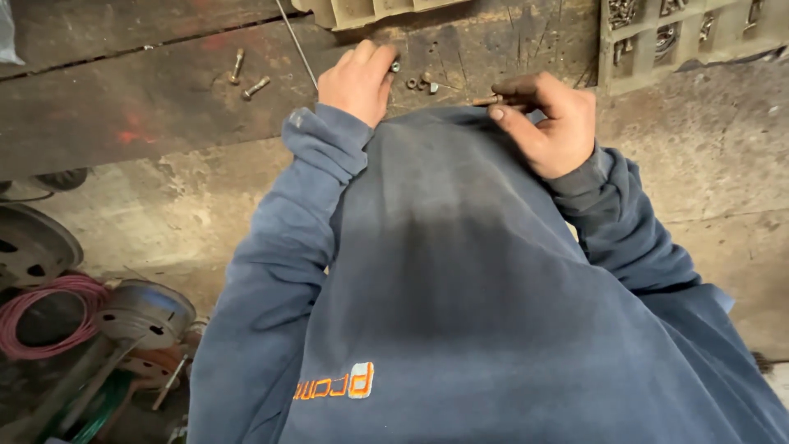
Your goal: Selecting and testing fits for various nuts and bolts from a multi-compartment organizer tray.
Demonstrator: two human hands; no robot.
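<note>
1. Bolt, rusty and short, pinched between thumb and fingertips of right hand, lying roughly level just above the edge of the dark wooden workbench.
2. Left hand curled knuckles-up on the bench, fingertips closed on a small grey nut (grip partly hidden behind the knuckles).
3. Between both hands, 3 or so loose nuts resting on the wood, near the held bolt but apart from it.
4. Further left on the bench, 2 loose bolts side by side, well apart from either hand.
5. Thin metal rod slanting across the bench just beside the left hand.
6. Beige compartment tray of small hardware at upper right, beyond the right hand.
7. Down left on the floor, coiled pink hose beside a metal wheel rim.
</note>
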